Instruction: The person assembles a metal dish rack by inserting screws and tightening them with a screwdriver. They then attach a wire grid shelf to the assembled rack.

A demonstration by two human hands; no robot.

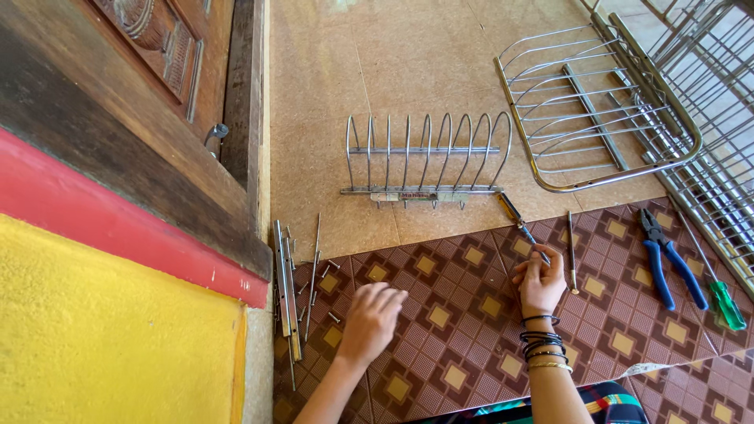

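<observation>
Wire rack [707, 118] cut off at right edge.

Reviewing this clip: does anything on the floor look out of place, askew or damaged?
Nothing looks damaged or spilled. The metal wire rack sections and lie apart, disassembled, and small metal screws lie scattered beside the long metal rods. The right hand holds a screwdriver; the left hand is near the screws.

The right hand [540, 284] holds a screwdriver [522, 228]; the left hand [371, 318] reaches toward loose screws [323, 271].

Plate rack [424, 161] at centre — rods and screws [302, 286] left, pliers [667, 255] right.
</observation>
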